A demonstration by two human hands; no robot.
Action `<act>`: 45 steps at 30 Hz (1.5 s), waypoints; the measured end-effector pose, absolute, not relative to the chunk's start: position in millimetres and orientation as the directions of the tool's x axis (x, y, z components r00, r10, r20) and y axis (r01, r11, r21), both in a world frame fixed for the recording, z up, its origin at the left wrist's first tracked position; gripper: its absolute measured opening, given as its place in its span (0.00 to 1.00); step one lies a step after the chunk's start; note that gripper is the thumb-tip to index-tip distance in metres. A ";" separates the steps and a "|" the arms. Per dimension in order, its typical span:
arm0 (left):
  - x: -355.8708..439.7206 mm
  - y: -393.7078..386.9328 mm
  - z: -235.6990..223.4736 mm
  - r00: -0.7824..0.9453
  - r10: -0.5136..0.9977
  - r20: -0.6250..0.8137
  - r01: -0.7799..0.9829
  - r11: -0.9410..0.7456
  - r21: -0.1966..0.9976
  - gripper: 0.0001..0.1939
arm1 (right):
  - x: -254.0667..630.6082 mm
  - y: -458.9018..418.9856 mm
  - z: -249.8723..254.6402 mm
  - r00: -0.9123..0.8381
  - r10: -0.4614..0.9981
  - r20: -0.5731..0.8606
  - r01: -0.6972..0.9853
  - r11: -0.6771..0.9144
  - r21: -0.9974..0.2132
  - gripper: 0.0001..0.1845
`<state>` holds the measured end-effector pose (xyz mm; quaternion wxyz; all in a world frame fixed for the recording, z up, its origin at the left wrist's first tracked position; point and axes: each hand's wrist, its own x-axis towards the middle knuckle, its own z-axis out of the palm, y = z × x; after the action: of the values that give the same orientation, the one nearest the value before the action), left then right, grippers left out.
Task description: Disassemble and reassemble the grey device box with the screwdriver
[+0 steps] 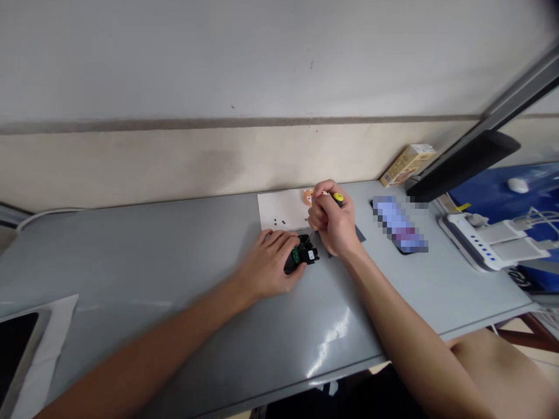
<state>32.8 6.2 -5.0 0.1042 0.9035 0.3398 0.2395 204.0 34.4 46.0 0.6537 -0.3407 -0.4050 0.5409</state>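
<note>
My left hand (271,265) is closed around a small black device (309,256) whose green circuit board (296,255) is exposed, holding it down on the grey table. In my right hand (334,221) is a screwdriver (338,198) with a black and yellow handle, gripped in the fist. Its thin shaft points down to the left, and the tip reaches the device; whether it sits in a screw is too small to tell. Just behind lies a white sheet (279,206) with several tiny black pieces (279,222), probably screws, and an orange cartoon picture, partly hidden by my right hand.
A phone (399,225) with a blurred screen lies to the right. Beyond it stand a power strip (476,244) with chargers and cables, and a yellowish carton (407,164) by the wall. A dark-screened device (17,349) rests on white paper at the near left.
</note>
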 end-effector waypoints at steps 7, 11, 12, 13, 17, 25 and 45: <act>32.7 6.2 -6.1 0.654 0.666 0.359 0.567 -0.746 0.350 0.13 | 201.8 32.7 43.3 0.087 0.977 0.193 -0.386 0.211 -0.898 0.06; 32.5 6.4 -5.7 0.659 0.664 0.353 0.565 -0.747 0.350 0.14 | 205.3 28.8 45.8 -0.004 0.977 0.213 -0.382 0.196 -0.903 0.18; 32.5 6.3 -5.5 0.658 0.665 0.354 0.564 -0.746 0.353 0.14 | 207.6 27.6 46.4 -0.045 0.978 0.206 -0.401 0.171 -0.900 0.22; 32.5 6.2 -5.2 0.657 0.665 0.355 0.564 -0.746 0.355 0.14 | 210.6 26.2 46.7 -0.088 0.976 0.199 -0.419 0.145 -0.896 0.24; 32.1 5.7 -4.5 0.662 0.659 0.356 0.564 -0.751 0.343 0.13 | 225.1 21.6 43.3 -0.197 0.952 0.236 -0.427 0.134 -0.894 0.17; 29.6 8.1 -10.0 0.674 0.640 0.369 0.524 -0.766 0.371 0.12 | 223.7 26.7 35.0 0.026 0.974 0.224 -0.388 0.217 -0.896 0.24; 32.1 10.6 -11.8 0.649 0.642 0.409 0.531 -0.767 0.362 0.09 | 228.5 31.5 40.2 -0.047 0.988 0.147 -0.488 0.106 -0.866 0.23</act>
<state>32.1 10.6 -11.8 0.1051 0.9018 0.3251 0.2645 228.5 31.5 40.2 0.6197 -0.3039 -0.4109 0.5956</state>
